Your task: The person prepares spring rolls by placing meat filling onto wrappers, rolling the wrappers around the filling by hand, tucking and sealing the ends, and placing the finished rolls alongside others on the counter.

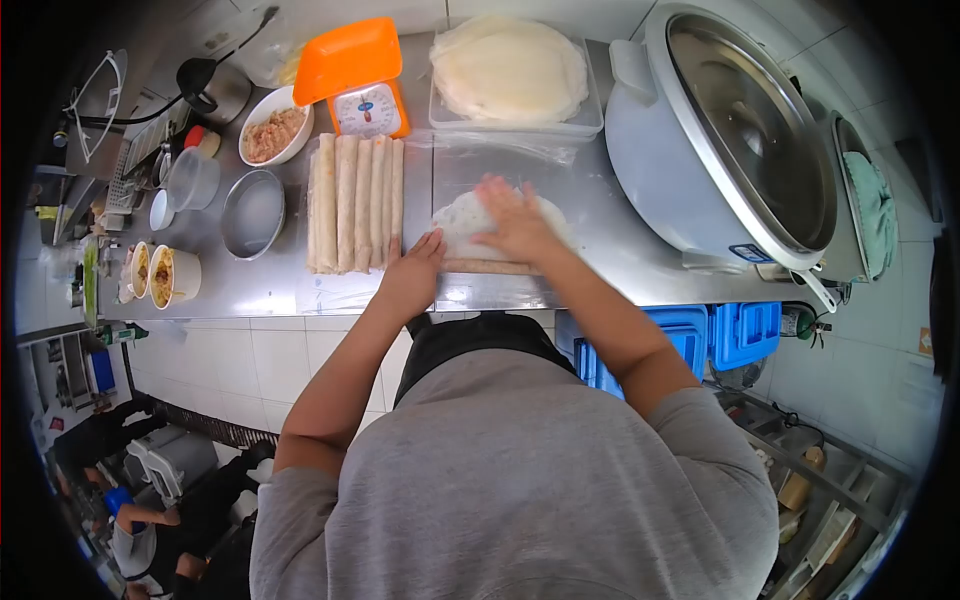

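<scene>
A round, translucent white wrapper sheet (457,222) lies on the steel table in front of me. Along its near edge runs a thin, long roll (490,267). My right hand (517,225) rests on the sheet with fingers spread, slightly blurred. At the sheet's left edge, my left hand (413,270) has its fingers stretched out, between the sheet and a row of rolls. Those several long, pale finished rolls (355,205) lie side by side just left of it. A stack of round wrapper sheets (510,70) sits in a clear plastic tray (590,108) at the back.
Behind the rolls stands an orange kitchen scale (369,107); beside it is a bowl of minced meat (272,136). A metal bowl (253,213) and food cups (174,278) are at left. A large lidded cooker (680,170) occupies the right. Another person (140,540) is at lower left.
</scene>
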`<act>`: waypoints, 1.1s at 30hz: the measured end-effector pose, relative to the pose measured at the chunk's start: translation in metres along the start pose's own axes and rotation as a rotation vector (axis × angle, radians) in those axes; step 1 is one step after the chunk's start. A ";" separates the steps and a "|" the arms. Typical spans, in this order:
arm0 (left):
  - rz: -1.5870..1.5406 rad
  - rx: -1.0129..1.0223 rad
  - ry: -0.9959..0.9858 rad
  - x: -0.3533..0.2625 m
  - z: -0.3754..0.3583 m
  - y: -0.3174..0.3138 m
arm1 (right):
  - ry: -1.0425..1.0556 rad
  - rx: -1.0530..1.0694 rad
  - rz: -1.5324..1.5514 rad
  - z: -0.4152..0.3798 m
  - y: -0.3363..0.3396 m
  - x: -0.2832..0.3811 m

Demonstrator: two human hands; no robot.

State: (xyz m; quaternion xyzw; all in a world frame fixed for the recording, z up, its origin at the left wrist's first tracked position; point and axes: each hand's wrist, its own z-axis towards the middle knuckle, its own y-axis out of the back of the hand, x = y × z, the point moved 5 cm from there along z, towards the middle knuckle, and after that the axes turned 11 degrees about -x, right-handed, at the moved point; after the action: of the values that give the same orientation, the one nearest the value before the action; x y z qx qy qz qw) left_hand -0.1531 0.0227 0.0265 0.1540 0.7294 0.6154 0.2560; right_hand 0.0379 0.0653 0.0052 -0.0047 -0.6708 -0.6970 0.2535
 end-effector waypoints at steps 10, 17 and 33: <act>-0.039 0.015 0.097 -0.004 0.006 0.008 | -0.165 0.151 -0.041 -0.058 0.035 -0.039; -0.190 -0.250 0.156 -0.011 0.009 0.022 | -0.059 0.029 0.204 -0.052 0.029 -0.007; -0.274 -0.206 -0.251 -0.048 0.024 -0.016 | -0.170 -0.127 0.198 -0.104 0.025 0.003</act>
State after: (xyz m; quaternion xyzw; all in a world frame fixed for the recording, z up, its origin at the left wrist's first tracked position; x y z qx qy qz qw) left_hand -0.0989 0.0138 0.0173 0.1019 0.6391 0.6223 0.4404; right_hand 0.0788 -0.0329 0.0189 -0.1461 -0.6408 -0.7065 0.2625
